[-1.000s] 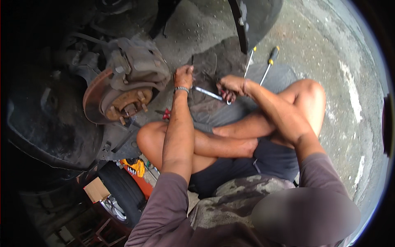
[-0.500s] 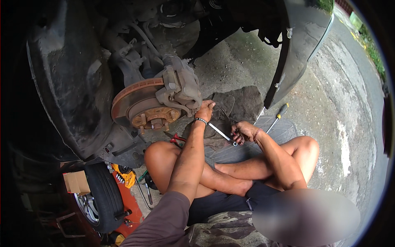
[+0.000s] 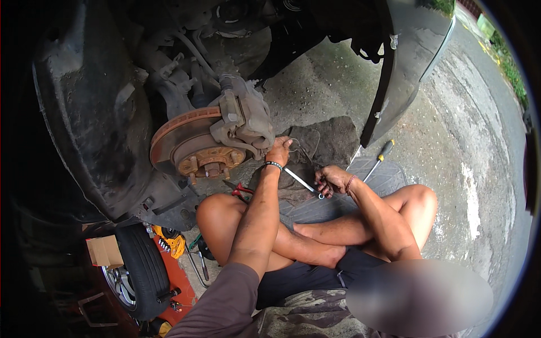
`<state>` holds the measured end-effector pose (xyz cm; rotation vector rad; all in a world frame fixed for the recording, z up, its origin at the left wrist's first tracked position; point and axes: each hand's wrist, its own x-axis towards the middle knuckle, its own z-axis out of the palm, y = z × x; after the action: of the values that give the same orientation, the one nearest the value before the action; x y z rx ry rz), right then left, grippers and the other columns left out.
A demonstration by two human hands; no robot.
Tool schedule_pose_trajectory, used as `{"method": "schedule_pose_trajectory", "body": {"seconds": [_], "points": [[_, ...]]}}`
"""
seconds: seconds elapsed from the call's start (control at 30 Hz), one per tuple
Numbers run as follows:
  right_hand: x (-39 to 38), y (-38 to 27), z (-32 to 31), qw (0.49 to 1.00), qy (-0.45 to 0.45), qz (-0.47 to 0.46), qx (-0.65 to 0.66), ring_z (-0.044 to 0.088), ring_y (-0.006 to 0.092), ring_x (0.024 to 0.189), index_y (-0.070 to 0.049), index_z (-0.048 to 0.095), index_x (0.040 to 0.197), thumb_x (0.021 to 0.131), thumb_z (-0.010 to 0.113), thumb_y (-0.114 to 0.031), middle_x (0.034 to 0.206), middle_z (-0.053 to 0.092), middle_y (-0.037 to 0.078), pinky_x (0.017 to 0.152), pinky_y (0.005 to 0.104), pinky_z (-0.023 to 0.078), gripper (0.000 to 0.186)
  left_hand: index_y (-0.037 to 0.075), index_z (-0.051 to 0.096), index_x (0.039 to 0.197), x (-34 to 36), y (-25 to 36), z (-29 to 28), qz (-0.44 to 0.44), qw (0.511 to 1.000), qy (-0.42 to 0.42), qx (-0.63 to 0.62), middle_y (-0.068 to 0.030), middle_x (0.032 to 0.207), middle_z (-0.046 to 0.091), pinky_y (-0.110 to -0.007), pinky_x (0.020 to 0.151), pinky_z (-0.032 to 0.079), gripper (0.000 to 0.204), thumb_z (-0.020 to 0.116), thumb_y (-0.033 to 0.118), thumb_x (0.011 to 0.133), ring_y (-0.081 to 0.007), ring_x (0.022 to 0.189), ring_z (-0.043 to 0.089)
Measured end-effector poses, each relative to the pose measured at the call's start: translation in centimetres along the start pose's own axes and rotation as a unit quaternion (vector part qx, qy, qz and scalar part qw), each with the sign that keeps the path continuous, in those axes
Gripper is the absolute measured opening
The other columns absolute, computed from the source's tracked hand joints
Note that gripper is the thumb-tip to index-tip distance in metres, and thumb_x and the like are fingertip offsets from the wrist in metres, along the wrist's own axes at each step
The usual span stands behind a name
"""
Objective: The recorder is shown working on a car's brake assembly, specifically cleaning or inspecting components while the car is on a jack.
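My left hand is closed at the lower right edge of the brake caliper; what its fingers hold is hidden. A thin wire-like loop shows beside its fingertips. The caliper sits over a rusty brake disc with a hub and studs. My right hand has its fingers curled near the ring end of a silver combination wrench. The wrench's other end disappears by my left wrist. A thin dark piece stretches up-left from my right fingers; what they grip is unclear. A dark cloth lies behind both hands.
A screwdriver lies right of my right hand on a grey mat. Red-handled pliers are beside my left forearm. At lower left are a tyre, a cardboard box and yellow tools. Car bodywork hangs overhead.
The thin dark piece between my hands has shifted, and the loop by my left fingertips looks rounder. My right hand has moved very slightly. The wrench stays in nearly the same place.
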<state>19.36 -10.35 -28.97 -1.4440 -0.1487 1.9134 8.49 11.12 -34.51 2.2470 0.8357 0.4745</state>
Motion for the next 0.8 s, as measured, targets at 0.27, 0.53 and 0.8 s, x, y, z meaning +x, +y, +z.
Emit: {"method": "schedule_pose_trajectory", "body": {"seconds": [0.27, 0.53, 0.8], "points": [[0.6, 0.7, -0.7, 1.0, -0.015, 0.005, 0.017, 0.051, 0.017, 0.047, -0.004, 0.053, 0.08, 0.084, 0.054, -0.018, 0.063, 0.054, 0.008, 0.042, 0.0347, 0.045, 0.015, 0.002, 0.069, 0.102, -0.3, 2.5, -0.6, -0.081, 0.995, -0.045, -0.02, -0.0189, 0.099, 0.07, -0.04, 0.084, 0.049, 0.027, 0.061, 0.025, 0.092, -0.0363, 0.093, 0.065], [0.0, 0.7, -0.6, 1.0, 0.012, 0.0, 0.007, 0.051, 0.0172, 0.046, -0.003, 0.054, 0.08, 0.084, 0.054, -0.017, 0.062, 0.054, 0.008, 0.042, 0.0351, 0.046, 0.014, 0.002, 0.069, 0.103, -0.4, 2.4, -0.4, -0.082, 0.995, -0.048, -0.028, -0.0183, 0.097, 0.07, -0.041, 0.083, 0.05, 0.028, 0.062, 0.027, 0.091, -0.0361, 0.093, 0.066], [0.5, 0.8, -1.2, 0.999, 0.02, -0.024, 0.002, 0.055, 0.018, 0.048, -0.003, 0.056, 0.082, 0.084, 0.056, -0.019, 0.066, 0.057, 0.008, 0.043, 0.0366, 0.049, 0.016, -0.005, 0.065, 0.109, -0.2, 2.9, -0.7, -0.085, 0.986, -0.081, -0.121, -0.0113, 0.078, 0.068, -0.029, 0.049, 0.049, 0.029, 0.062, 0.019, 0.094, -0.0156, 0.053, 0.063]]}}
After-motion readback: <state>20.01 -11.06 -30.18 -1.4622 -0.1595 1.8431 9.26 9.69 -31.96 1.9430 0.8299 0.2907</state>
